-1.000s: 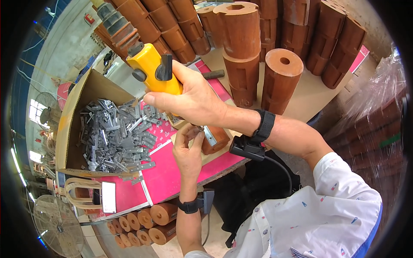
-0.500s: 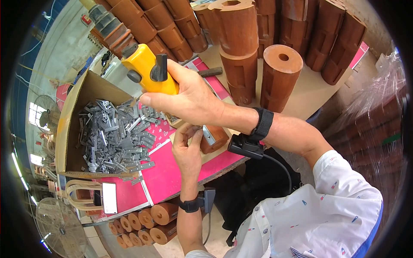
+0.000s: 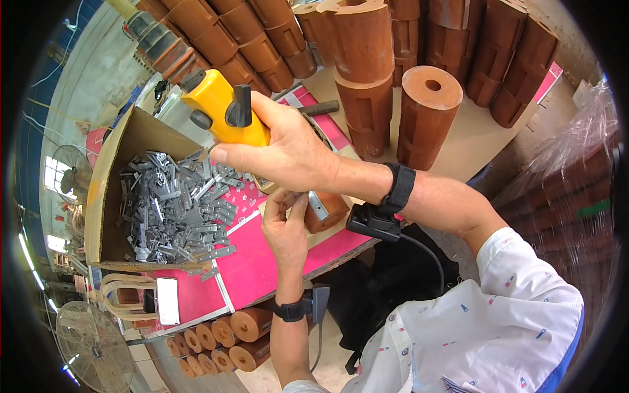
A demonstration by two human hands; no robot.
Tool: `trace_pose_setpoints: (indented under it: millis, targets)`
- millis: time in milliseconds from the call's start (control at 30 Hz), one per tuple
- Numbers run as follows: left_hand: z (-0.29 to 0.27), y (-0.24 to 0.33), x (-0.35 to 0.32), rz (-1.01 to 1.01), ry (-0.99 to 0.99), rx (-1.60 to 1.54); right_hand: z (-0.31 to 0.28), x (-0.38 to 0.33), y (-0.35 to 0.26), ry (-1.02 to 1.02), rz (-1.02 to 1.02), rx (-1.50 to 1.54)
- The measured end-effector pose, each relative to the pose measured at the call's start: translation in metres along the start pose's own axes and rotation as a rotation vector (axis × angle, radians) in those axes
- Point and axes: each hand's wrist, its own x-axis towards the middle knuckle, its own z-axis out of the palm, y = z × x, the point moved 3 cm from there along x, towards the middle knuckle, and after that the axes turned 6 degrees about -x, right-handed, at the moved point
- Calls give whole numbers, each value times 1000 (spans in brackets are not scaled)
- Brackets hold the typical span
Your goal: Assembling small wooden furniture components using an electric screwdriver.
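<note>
1. The fingers (image 3: 230, 152) of my right hand (image 3: 288, 154) are wrapped tight around a yellow power tool (image 3: 223, 114), thumb across its body by the black knob; the tool is lifted above the bench, nose pointing down towards the work, though the hand hides its tip.
2. My left hand (image 3: 283, 226) is below it, fingers curled and pinched closed on a small brown block (image 3: 325, 211) with a grey metal bracket (image 3: 317, 204) lying against its top face. The block sits on the pink mat (image 3: 262, 268), just under the right wrist.
3. To my left stands an open cardboard box (image 3: 108, 190) heaped with loose grey metal brackets, well within reach. Beyond the mat are tall brown cylinders (image 3: 426, 111) standing on end, and a dark-handled tool (image 3: 319, 108) lying flat.
4. To do this step well, I judge the block must not shift — so I would press it down onto the mat and keep my left fingertips to the sides of the bracket, out of the tool's line.
5. I would bring the tool straight down, square to the bracket, and check it sits flush on the block first — a tilted bracket would likely fix crooked.
6. I cannot tell whether the bracket is fastened yet.
</note>
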Motion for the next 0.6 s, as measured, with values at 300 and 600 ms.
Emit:
trace_pose_setpoints:
  millis: [300,600]
  targets:
    - [-2,11,10,123,-14,331,1,1,10,-15,-72,-78]
    - [-3,5,16,150,-37,404,0,0,20,1,-94,-96]
